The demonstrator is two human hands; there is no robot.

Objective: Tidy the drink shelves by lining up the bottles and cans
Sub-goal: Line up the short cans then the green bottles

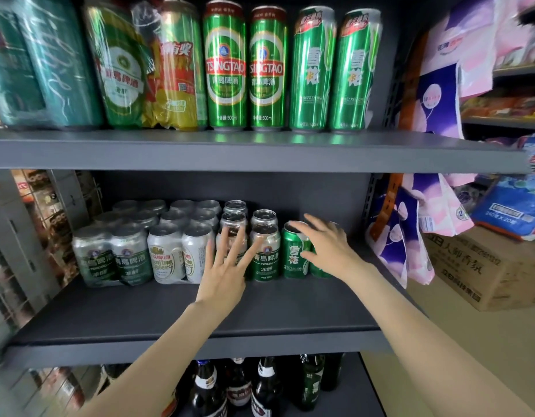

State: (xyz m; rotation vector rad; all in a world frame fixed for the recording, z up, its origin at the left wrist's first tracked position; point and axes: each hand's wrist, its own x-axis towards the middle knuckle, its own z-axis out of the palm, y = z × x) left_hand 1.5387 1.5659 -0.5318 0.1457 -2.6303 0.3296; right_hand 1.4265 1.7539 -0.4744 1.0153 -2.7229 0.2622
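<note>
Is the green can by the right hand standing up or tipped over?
Standing up. The green can sits on its base on the middle shelf, top facing up, the right hand on it.

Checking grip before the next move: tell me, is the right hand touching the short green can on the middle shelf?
Touching. The head view shows the right hand curled over the short green can.

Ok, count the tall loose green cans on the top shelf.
4, standing in a row at the right of the top shelf: two Tsingtao cans, then two brighter green cans. More may be hidden behind.
</note>
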